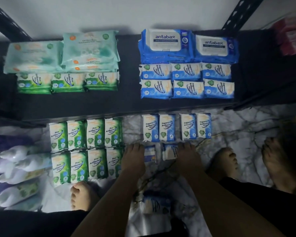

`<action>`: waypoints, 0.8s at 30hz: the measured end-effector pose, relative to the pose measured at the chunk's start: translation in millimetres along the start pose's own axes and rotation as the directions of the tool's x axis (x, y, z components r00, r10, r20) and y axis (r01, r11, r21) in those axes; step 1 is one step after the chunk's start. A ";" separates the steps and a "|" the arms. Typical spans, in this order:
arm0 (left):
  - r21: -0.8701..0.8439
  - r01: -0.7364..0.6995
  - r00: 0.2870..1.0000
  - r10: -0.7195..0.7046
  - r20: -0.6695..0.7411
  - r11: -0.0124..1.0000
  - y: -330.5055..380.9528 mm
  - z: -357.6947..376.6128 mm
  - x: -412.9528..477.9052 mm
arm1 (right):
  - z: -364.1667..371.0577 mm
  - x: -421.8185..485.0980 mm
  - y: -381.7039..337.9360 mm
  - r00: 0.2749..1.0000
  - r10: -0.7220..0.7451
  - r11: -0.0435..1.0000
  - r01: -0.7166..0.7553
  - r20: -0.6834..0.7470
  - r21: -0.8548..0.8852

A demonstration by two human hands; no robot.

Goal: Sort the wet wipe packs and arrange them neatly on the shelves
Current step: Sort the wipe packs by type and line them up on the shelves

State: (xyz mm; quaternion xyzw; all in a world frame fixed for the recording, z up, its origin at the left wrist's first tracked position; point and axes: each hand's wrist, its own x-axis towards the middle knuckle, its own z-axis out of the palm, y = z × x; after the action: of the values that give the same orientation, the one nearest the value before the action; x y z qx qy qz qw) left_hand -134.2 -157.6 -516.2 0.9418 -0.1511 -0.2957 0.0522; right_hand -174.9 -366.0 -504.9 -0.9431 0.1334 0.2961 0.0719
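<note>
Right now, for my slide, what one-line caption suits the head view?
Left hand and right hand flank two loose packs on the floor before a shelf of green packs and blue packs.

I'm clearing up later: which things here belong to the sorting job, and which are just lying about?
Job: green pine wipe packs, blue fragrance-free packs, blue white-lidded antabax packs, pale teal packs, black shelf.
Lying about: blurred red packets; white-purple pouches (unclear).

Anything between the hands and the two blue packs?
Nothing visible: left hand and right hand flank the two blue packs directly. Four more blue packs lie between them and the shelf.
</note>
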 end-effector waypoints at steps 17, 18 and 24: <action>-0.645 0.223 0.972 -0.119 0.201 0.731 6.0 -33.8 -68.7 | -4.5 -59.2 13.7 0.990 0.101 0.968 -0.121 0.100 0.219; -0.664 0.212 0.975 -0.109 0.194 0.717 5.5 -34.0 -73.5 | -2.6 -63.0 15.0 0.990 0.107 0.960 -0.128 0.094 0.250; -0.814 0.278 0.961 -0.150 0.233 0.511 7.3 -22.5 -88.5 | 11.5 -72.6 17.4 0.974 0.129 0.906 -0.193 0.188 0.378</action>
State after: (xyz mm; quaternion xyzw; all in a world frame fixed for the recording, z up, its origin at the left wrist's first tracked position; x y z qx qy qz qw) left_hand -192.2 -136.4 -448.6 0.7901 0.1234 -0.3977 0.4498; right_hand -243.5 -365.0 -473.3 -0.8685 0.2616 0.3421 0.2454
